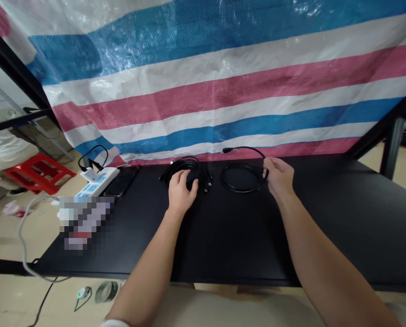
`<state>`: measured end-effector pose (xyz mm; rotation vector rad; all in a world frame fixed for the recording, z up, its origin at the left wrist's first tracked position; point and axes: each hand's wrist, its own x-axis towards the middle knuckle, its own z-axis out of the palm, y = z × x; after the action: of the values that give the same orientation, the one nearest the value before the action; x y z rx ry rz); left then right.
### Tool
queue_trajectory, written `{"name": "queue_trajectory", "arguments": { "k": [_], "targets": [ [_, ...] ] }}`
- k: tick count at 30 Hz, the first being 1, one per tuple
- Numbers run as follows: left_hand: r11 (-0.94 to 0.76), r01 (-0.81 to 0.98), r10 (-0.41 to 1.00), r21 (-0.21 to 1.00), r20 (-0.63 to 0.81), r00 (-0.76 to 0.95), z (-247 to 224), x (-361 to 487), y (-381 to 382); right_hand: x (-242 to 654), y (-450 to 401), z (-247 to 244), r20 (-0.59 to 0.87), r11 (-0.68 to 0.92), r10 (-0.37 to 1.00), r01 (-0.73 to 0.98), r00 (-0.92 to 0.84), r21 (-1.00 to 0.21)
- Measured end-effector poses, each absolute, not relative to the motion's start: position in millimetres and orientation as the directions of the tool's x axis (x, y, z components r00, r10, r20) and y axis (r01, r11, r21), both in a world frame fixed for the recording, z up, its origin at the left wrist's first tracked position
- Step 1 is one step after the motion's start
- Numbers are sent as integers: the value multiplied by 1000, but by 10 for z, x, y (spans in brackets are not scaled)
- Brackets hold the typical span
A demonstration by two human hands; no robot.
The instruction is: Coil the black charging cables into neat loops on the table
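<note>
My right hand (279,176) is closed on a black cable (242,190), with its fingers wrapped round it near one end. That end arches out to the left of the hand, and its plug (227,150) points left. The rest of this cable lies on the table in a loose round coil. Further left, my left hand (182,193) rests on a pile of coiled black cables (196,169). Its fingers and thumb are apart. Several plugs stick out around the pile's edges, and part of it is hidden under my fingers.
A white power strip (99,181) with a charger stands at the left of the black table (223,240), beside a dark phone (121,180). A blurred item lies in front. Striped sheeting (209,95) hangs behind. On the floor are a red stool (41,172) and a jar (106,291).
</note>
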<state>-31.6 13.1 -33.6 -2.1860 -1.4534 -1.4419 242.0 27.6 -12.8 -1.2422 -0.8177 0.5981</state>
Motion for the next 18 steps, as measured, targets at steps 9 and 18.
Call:
{"name": "queue_trajectory", "arguments": {
  "k": [9, 18],
  "targets": [
    [-727, 636, 546, 259, 779, 308, -310, -123, 18, 2250, -17, 164, 148, 160, 987, -279, 64, -947],
    [-549, 455, 822, 701, 551, 142, -211, -75, -54, 2325, 159, -9, 251, 292, 944, -188, 214, -938]
  ]
}}
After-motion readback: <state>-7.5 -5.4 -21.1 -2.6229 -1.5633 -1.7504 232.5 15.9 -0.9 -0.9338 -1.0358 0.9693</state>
